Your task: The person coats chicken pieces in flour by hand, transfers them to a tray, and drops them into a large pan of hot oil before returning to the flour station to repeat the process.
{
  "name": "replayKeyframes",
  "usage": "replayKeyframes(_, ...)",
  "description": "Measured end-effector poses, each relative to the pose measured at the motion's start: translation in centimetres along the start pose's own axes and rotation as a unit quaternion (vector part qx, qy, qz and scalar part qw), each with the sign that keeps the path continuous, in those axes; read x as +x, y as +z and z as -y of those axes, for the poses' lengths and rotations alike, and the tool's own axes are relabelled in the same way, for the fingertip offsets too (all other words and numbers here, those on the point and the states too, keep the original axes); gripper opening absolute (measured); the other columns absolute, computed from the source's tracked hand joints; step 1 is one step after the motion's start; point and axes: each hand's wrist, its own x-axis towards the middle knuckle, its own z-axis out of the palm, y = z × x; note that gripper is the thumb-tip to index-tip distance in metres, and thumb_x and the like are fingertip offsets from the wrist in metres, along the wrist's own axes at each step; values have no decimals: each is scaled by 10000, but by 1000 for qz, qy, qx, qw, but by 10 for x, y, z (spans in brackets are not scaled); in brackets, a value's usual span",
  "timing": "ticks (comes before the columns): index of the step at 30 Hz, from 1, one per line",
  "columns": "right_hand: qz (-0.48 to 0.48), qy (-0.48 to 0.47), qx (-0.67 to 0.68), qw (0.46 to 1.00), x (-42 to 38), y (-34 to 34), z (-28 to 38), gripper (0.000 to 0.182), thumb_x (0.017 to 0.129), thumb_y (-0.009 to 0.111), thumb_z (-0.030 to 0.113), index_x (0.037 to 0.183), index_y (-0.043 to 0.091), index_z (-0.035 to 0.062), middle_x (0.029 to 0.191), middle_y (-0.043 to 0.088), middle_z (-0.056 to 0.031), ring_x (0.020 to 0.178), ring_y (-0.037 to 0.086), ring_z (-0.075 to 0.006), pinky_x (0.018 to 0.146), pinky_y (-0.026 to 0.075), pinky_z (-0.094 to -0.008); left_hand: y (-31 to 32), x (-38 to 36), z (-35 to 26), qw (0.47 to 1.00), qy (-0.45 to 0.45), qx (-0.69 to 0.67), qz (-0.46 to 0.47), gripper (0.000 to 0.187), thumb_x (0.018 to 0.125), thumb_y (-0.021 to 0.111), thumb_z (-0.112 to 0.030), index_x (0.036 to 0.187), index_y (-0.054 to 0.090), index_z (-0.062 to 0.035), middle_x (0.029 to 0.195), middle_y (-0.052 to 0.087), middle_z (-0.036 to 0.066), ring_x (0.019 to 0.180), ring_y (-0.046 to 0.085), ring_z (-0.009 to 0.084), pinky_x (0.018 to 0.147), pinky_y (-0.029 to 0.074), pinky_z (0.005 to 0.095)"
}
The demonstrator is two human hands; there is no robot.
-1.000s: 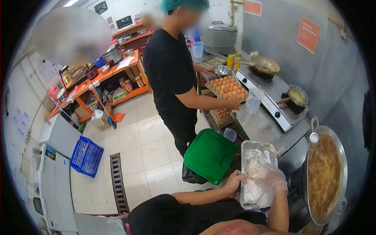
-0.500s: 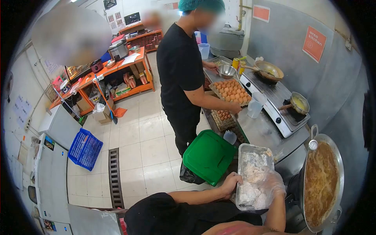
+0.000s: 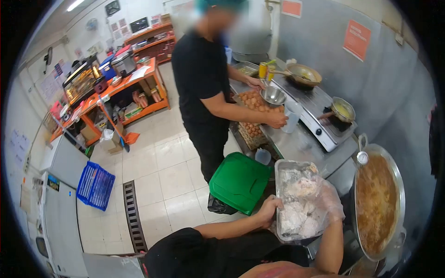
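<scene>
Now, left hand (image 3: 270, 209) gripping tray (image 3: 280, 172) rim, gloved right hand (image 3: 330, 204) in floured pieces (image 3: 296, 214)

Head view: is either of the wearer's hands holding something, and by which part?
The left hand grips the metal tray by its left rim. The gloved right hand rests on floured pieces inside; whether it grasps one cannot be told.

The tray (image 3: 296, 199) sits on the counter (image 3: 301, 143); the pot (image 3: 378, 204) at its 3 o'clock, the bin lid (image 3: 238, 180) at 9, the egg cartons (image 3: 252, 116) at 12.
</scene>
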Motion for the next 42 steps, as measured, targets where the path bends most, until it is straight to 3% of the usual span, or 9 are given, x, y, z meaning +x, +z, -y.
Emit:
replayKeyframes(7, 43, 28, 2, 999, -7, -4, 15, 725, 732, 919, 325, 1337, 610, 69, 1257, 703, -220, 1193, 664, -379, 1026, 518, -426, 11, -8, -13, 999, -2, 0, 34, 378, 737, 604, -78, 1101, 509, -31, 1079, 557, 127, 1040, 586, 289, 958, 509, 485)
replayKeyframes(16, 183, 114, -100, 971, -8, 0, 23, 716, 832, 794, 358, 1470, 562, 128, 1362, 645, -235, 1267, 622, -386, 1084, 491, -444, 15, -8, -8, 999, -32, 35, 3, 326, 748, 614, -84, 1048, 493, -46, 1020, 530, 105, 974, 562, 266, 914, 504, 454)
replayKeyframes(29, 131, 113, -31, 984, -12, 5, 19, 761, 778, 811, 143, 1486, 534, 99, 1368, 626, -257, 1303, 594, -384, 1100, 481, -436, 10, -6, -5, 999, -21, 26, 21, 407, 755, 597, -75, 1149, 496, -45, 1077, 574, 141, 1003, 616, 312, 865, 568, 558)
replayKeyframes(31, 93, 70, -35, 993, -11, 11, 5, 746, 795, 802, 151, 1491, 533, 130, 1417, 589, -273, 1319, 582, -385, 1111, 472, -435, 7, -1, -4, 999, 26, 24, 41, 537, 735, 594, -60, 1261, 497, -18, 1164, 602, 171, 1058, 633, 339, 920, 567, 545)
replayKeyframes(33, 55, 44, -17, 997, -19, -1, 11, 725, 812, 789, 152, 1490, 533, 139, 1458, 561, -273, 1318, 584, -390, 1114, 469, -437, 12, -11, -16, 998, -17, 30, 47, 661, 716, 577, -45, 1364, 461, 14, 1232, 603, 201, 1124, 637, 370, 1005, 548, 520)
replayKeyframes(35, -38, -31, -21, 999, -23, 8, -6, 724, 799, 824, 265, 1429, 549, 39, 1341, 638, -248, 1247, 623, -398, 1086, 490, -418, 7, -4, -13, 996, -34, 23, 73, 678, 724, 560, -57, 1389, 451, 16, 1259, 597, 210, 1165, 630, 392, 1035, 538, 527)
replayKeyframes(38, -26, -35, 1, 999, -28, -10, 11, 776, 795, 823, 220, 1477, 513, 19, 1382, 618, -254, 1278, 608, -395, 1123, 472, -403, 1, -2, -8, 993, -50, 1, 110, 718, 739, 560, -123, 1436, 458, 12, 1359, 584, 209, 1272, 586, 412, 1148, 456, 543)
replayKeyframes(40, -14, 9, 15, 1000, -31, -20, 18, 782, 792, 824, 207, 1478, 507, 8, 1384, 618, -252, 1280, 606, -396, 1126, 470, -401, 6, -7, -8, 991, -57, -4, 123, 756, 742, 564, -158, 1469, 447, 12, 1386, 584, 215, 1289, 578, 410, 1175, 428, 538)
replayKeyframes(42, -1, -15, 51, 999, -34, -30, 21, 787, 803, 818, 209, 1482, 492, -19, 1394, 614, -248, 1290, 608, -377, 1131, 469, -384, 10, -9, -9, 990, -65, 13, 124, 758, 751, 551, -184, 1470, 448, 29, 1398, 586, 221, 1306, 574, 419, 1168, 437, 544)
